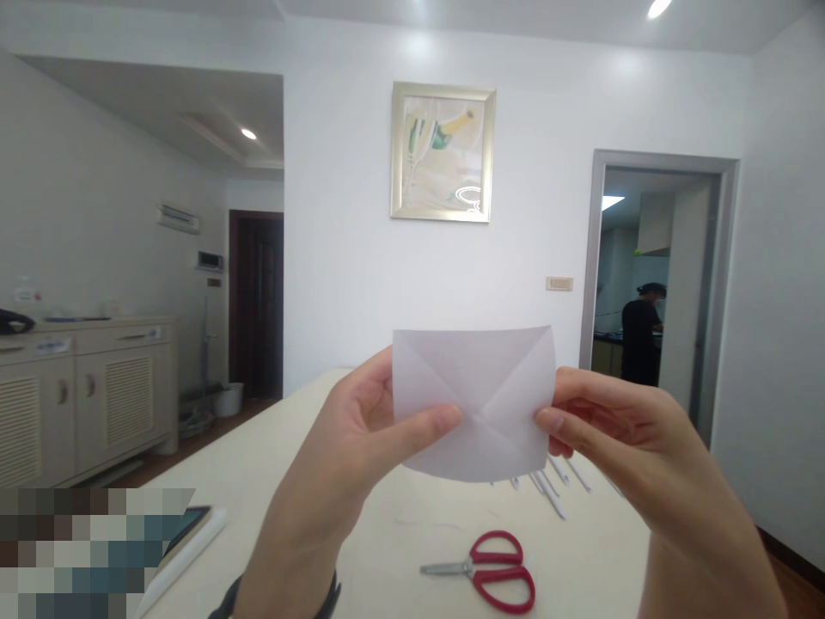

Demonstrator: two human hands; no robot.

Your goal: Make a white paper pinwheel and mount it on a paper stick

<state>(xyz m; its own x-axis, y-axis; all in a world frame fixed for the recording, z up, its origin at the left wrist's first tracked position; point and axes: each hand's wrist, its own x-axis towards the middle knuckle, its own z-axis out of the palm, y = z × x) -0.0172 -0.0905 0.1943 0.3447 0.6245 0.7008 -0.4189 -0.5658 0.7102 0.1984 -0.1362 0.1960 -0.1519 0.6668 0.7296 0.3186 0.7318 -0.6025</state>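
A white sheet of paper (473,370), with diagonal creases crossing near its middle, is held up above the table. My left hand (367,438) grips its left side, the thumb lying flat on the front and the fingers hidden behind. At the right edge, my right hand (612,430) pinches the paper between thumb and fingers. Below the paper, a pair of scissors with red handles (503,572) lies on the table, blades pointing left. Several thin white rolled sticks (547,494) lie behind and below the paper, partly hidden by it.
The pale table (380,567) extends away from me. A flat device with a white edge (193,533) lies at its left, partly blurred out. A cabinet (116,387) stands at the left wall. Through the doorway on the right, a person in dark clothes (640,340) stands.
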